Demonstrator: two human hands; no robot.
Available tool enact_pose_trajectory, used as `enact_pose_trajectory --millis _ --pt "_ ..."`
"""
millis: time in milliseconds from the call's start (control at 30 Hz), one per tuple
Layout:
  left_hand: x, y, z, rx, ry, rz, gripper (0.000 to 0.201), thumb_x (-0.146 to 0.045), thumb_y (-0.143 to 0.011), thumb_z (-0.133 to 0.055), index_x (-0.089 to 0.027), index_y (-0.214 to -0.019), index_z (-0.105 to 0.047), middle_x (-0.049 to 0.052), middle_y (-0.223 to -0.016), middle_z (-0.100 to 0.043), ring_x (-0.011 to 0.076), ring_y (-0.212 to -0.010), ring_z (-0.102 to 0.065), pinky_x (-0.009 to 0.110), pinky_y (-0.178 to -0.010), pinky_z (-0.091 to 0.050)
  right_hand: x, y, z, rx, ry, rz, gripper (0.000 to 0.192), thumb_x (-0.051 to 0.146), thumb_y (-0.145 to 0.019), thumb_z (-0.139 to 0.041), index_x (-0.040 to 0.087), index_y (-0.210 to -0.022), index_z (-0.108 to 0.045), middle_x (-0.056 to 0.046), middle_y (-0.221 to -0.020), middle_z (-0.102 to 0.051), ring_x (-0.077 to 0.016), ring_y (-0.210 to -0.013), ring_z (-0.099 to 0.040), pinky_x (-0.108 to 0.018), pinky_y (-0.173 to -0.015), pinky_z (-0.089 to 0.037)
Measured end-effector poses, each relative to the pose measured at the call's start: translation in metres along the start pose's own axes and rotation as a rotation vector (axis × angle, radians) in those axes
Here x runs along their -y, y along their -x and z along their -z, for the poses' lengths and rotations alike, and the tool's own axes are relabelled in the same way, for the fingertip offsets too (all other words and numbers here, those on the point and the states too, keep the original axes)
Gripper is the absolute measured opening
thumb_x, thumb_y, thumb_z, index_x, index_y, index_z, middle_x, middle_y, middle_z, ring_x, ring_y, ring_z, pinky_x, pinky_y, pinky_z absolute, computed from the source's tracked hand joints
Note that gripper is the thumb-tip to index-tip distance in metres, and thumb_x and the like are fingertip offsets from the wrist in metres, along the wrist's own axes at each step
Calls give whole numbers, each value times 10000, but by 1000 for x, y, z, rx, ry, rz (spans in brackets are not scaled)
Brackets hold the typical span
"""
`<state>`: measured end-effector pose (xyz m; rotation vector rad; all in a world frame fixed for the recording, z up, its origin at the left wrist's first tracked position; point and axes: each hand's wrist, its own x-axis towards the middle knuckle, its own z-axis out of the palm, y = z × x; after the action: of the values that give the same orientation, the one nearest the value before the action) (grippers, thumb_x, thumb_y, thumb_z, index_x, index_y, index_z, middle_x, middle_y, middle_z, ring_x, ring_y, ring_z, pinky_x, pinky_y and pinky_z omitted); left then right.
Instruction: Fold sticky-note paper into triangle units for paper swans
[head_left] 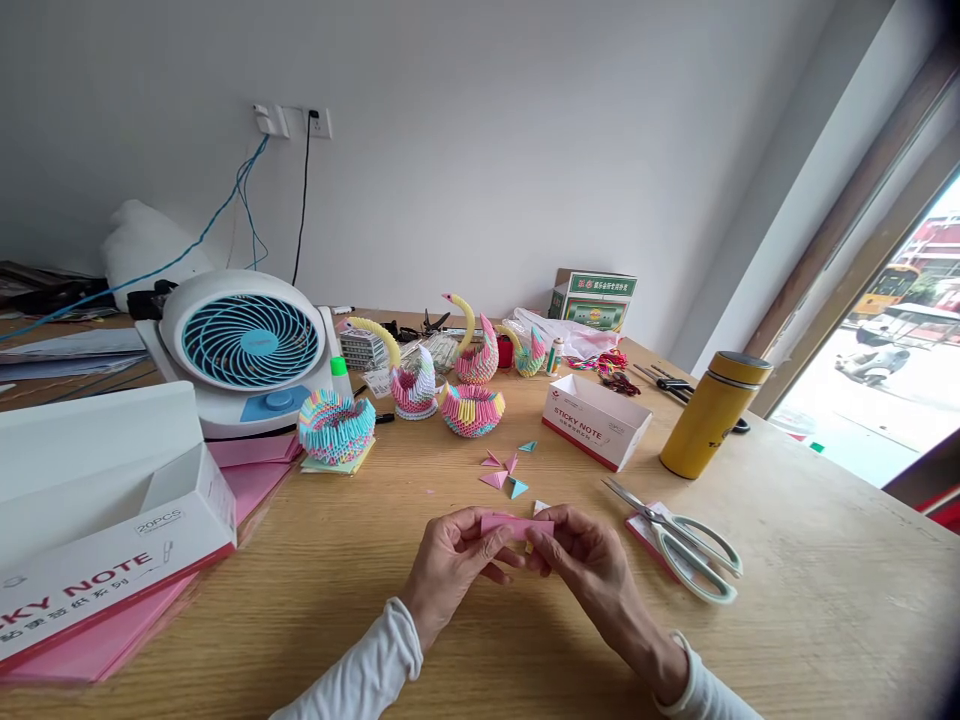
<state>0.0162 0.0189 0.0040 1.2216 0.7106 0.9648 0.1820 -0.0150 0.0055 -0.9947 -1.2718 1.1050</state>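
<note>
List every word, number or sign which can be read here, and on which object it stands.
"STICKY NOTE": small white box.
"KY NOTE", start cut off: large white box.
"20PCS": large white box.
Too small or blurred to read surely: Chinese characters on both boxes and the green box, marks on the yellow bottle, logo on the fan.

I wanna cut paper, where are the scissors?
In the head view, the scissors lie to the right of the right hand, in front of the yellow bottle.
</note>
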Motion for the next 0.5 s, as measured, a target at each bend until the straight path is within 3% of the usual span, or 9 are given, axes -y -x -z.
enact_pose_trajectory --millis 500 --pt "4 1 1 -20 -54 -55 300 -388 -757 -717 -108 -864 -701 98 -816 -761 230 -700 -736 256 -527 -571 -8 2 -1 -58 -93 -1 394 453 -720 -767 198 -972 -603 -7 -671 -663 -156 -559 -620 -274 -532 -501"
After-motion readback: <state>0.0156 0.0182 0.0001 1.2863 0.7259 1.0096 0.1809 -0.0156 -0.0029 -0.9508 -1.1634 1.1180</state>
